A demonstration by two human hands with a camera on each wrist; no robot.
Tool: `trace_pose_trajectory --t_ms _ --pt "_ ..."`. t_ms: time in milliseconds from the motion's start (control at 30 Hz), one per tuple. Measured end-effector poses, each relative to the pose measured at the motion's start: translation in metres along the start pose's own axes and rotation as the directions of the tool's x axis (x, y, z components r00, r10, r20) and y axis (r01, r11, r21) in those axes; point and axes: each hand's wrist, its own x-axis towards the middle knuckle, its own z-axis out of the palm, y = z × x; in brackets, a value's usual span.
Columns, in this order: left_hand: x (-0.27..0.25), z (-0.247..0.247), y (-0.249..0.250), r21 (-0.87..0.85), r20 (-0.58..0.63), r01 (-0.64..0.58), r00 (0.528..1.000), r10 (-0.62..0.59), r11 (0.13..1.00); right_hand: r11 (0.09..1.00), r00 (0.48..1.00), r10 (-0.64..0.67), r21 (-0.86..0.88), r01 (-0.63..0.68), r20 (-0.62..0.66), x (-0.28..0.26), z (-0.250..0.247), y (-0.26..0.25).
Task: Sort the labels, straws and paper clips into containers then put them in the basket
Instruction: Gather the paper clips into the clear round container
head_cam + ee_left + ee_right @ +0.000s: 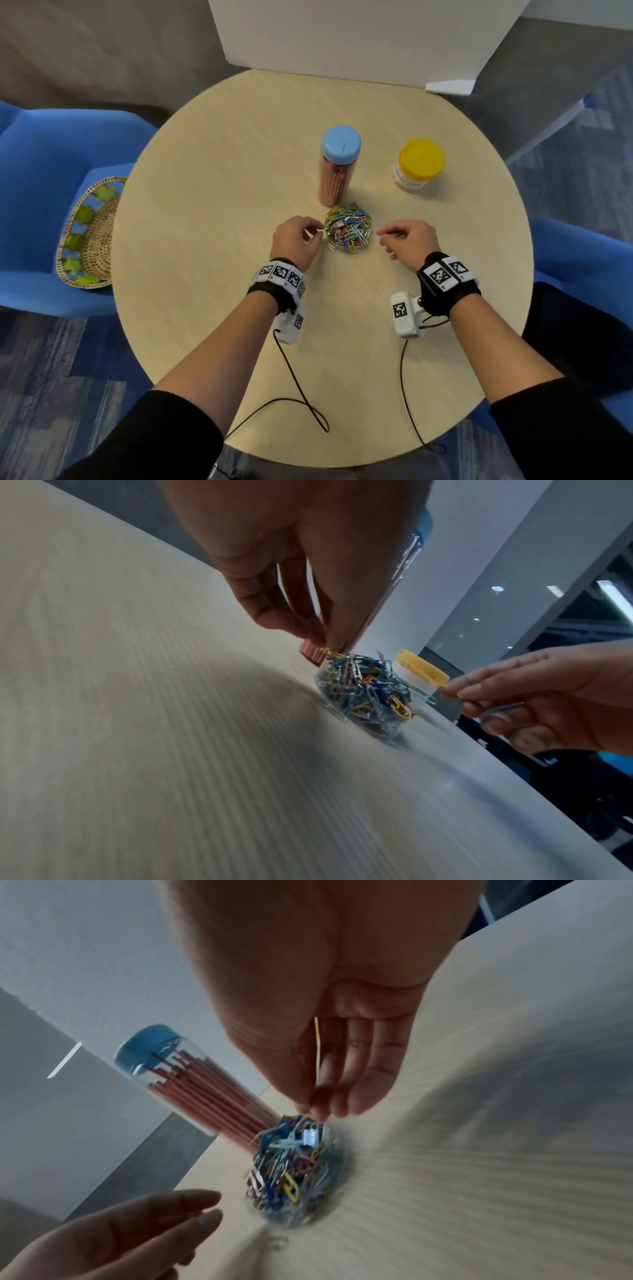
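A: Hands?
B: Left hand pinches a yellow clip at the left rim of the clear tub. Right hand pinches a thin clip too, just right of the tub.
A: Step?
B: Last clips going in, I'd say. Straw jar and yellow-lid jar stand capped, far side of the table.
A: Next?
B: Drop both clips in; tub's heaped, so go gently. Basket waits on the chair, far left.

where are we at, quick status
Left hand pinches a paper clip, right hand another. Clip container heaped, no lid. Nothing blocking.
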Motion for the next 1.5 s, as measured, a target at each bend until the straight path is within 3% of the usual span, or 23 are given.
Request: trace_pose_trajectory --t_ms 200,333,467,600,733,833,967,1133,1333,1500 --pt "-0.011 0.008 -0.010 0.008 0.025 0.222 0.975 -0.222 0.975 0.968 0.989 0.145 -0.209 -0.136 0.029 -0.004 0.013 0.008" --pt "-0.023 0.022 -0.003 0.143 0.091 0.136 0.985 -0.149 0.980 0.932 0.980 0.165 -0.344 -0.118 0.110 -0.007 0.019 0.019" --pt "-0.022 0.024 0.004 0.199 0.091 0.085 0.990 -0.105 0.976 0.924 0.988 0.049 -0.382 0.009 0.143 -0.008 0.021 0.028" --pt "-0.014 0.024 0.004 0.325 0.181 0.060 0.976 -0.124 0.944 0.741 0.988 -0.061 -0.657 0.140 0.142 -0.006 0.018 0.026" --pt "-0.008 0.017 0.004 0.438 0.302 0.031 0.936 -0.180 0.898 0.720 0.983 -0.008 -0.681 0.133 0.184 -0.005 0.016 0.030" --pt "-0.005 -0.001 0.002 0.412 0.209 0.071 0.963 -0.170 0.908 0.714 0.978 0.004 -0.686 0.142 0.207 -0.004 0.015 0.029" --pt "0.005 -0.019 0.018 0.273 0.032 0.037 0.998 -0.048 0.961 0.696 0.976 0.006 -0.702 0.152 0.218 -0.005 0.014 0.029" --pt "0.020 -0.012 0.039 0.275 0.047 0.007 0.999 -0.020 0.961 0.697 0.971 -0.021 -0.693 0.185 0.238 -0.003 0.014 0.033" --pt "0.034 0.006 0.047 0.307 -0.006 0.119 0.992 -0.123 0.944 0.688 0.969 -0.019 -0.700 0.191 0.246 -0.002 0.016 0.034" --pt "0.039 0.011 0.051 0.323 0.020 0.118 0.991 -0.132 0.939 0.679 0.968 -0.017 -0.707 0.196 0.252 -0.002 0.016 0.035"
